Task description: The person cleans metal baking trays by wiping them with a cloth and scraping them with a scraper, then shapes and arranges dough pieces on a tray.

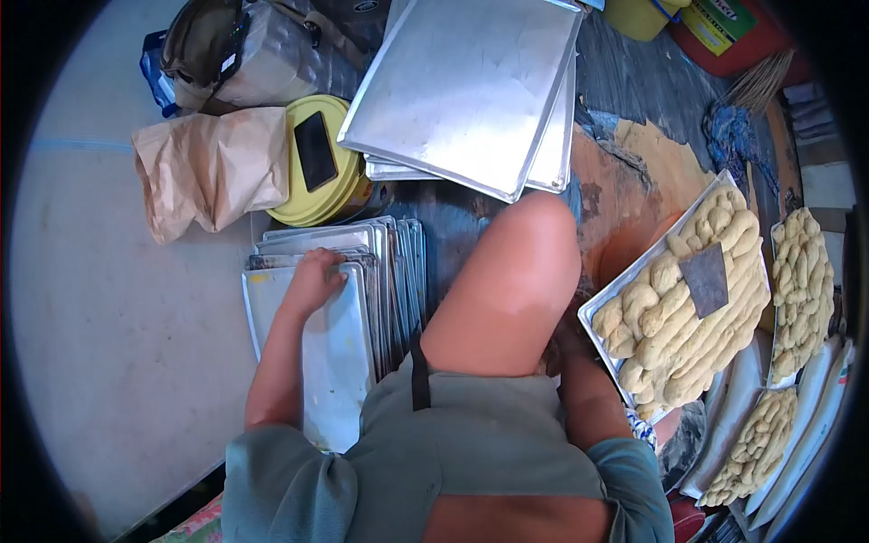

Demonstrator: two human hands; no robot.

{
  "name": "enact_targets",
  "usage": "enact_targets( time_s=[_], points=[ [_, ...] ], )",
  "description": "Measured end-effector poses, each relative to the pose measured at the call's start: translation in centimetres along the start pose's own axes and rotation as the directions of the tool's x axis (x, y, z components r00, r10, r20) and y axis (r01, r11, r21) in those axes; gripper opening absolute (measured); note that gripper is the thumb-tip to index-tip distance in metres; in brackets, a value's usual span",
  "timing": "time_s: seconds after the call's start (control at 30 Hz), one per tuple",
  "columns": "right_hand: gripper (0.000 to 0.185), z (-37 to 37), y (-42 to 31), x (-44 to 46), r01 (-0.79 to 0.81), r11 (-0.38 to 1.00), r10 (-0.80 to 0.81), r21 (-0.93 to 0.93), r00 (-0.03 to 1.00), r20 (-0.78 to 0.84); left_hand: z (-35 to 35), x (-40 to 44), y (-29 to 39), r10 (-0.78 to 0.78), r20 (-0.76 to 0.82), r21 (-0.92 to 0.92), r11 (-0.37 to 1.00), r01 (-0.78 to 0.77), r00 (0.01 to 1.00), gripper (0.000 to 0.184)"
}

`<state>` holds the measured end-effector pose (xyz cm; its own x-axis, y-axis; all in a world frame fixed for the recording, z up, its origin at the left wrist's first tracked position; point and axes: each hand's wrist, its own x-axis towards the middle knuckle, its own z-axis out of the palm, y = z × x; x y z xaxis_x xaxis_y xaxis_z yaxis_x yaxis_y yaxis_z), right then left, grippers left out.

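Observation:
My left hand [317,279] rests at the top edge of a row of metal trays [312,362] standing on edge, its fingers curled over the rims. Beside my raised knee, my right arm reaches down on the right, and the hand itself is hidden below the leg. Close to that arm lies a tilted tray of braided dough pieces [652,339], with a dark flat scraper-like piece [706,280] on top of the dough.
Flat metal trays [466,86] are stacked ahead of my knee. A yellow lidded bucket [344,195] bears a phone [315,152], next to a paper bag [213,172]. More dough trays [801,299] stand at the far right, by a broom [762,81] and a red container [738,41].

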<state>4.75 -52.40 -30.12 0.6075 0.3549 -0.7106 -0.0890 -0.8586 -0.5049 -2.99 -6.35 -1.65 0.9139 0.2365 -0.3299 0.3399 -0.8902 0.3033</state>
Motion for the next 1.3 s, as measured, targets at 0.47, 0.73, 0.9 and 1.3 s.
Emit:
enact_targets(
  time_s=[0.47, 0.73, 0.9, 1.3],
  points=[
    [0.042, -0.8, 0.4, 0.2, -0.015, 1.000, 0.015, -0.005, 1.000, 0.004, 0.9, 0.9, -0.6, 0.002, -0.028, 0.025, 1.000, -0.001, 1.000, 0.028],
    [0.039, -0.3, 0.4, -1.0, -0.009, 0.999, 0.010, -0.037, 1.000, 0.014, 0.4, 1.1, -0.5, 0.031, 0.023, 0.081, 0.996, -0.033, 0.999, 0.031],
    [0.038, -1.0, 2.9, -2.7, 0.041, 0.987, -0.027, -0.153, 0.995, 0.093, -2.3, -0.8, -0.5, -0.103, -0.120, -0.231, 0.970, 0.073, 0.987, 0.030],
    [0.016, -9.5, -4.6, -11.8, 0.309, 0.949, -0.304, -0.065, 0.950, 0.073, -21.2, -6.5, 10.0, 0.239, -0.666, -0.044, 0.933, -0.357, 0.707, 0.020]
  ],
)
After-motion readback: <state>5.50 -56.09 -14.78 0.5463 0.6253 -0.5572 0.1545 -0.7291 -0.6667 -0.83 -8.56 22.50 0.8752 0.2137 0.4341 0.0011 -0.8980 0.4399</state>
